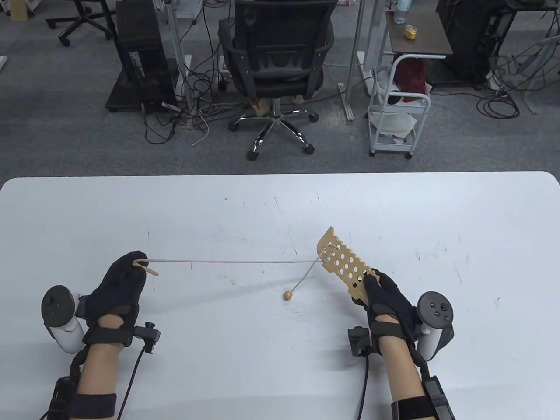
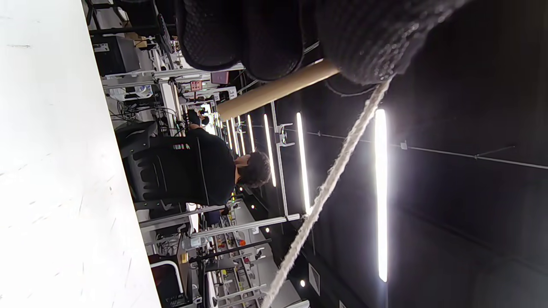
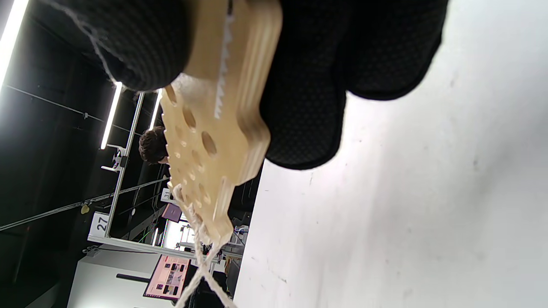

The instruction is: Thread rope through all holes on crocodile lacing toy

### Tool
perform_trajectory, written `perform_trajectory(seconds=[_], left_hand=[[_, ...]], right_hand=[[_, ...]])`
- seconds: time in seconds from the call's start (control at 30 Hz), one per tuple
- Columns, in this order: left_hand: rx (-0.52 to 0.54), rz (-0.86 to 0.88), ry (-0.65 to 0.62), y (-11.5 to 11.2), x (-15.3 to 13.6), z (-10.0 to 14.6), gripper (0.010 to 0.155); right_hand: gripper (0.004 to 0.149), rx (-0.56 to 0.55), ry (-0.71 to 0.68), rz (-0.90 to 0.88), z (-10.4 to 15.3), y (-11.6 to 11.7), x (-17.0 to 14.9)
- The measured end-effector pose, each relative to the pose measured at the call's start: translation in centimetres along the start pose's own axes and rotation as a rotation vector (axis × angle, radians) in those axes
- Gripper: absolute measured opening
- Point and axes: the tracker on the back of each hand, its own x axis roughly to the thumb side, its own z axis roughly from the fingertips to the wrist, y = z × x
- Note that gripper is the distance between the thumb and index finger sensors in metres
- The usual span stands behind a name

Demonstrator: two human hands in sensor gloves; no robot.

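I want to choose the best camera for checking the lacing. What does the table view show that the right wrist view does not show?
Only the table view shows the left hand pinching the wooden needle, the rope stretched taut across the table, and the bead hanging on the short end.

Only the right wrist view shows the toy's thick edge with its printed zigzag teeth, clamped between gloved fingers.

Both show the right hand gripping the crocodile toy, lifted, with rope laced only near its far end.
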Motion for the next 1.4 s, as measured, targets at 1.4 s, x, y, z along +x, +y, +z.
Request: perform_trajectory(seconds=[1.4], left_hand=[[-0.081,-0.240,0.151,-5.0,-2.4,0.1,0.042]], right_hand=[[0.045,0.282,-0.195,-0.017,2.6,4.6,1.8]])
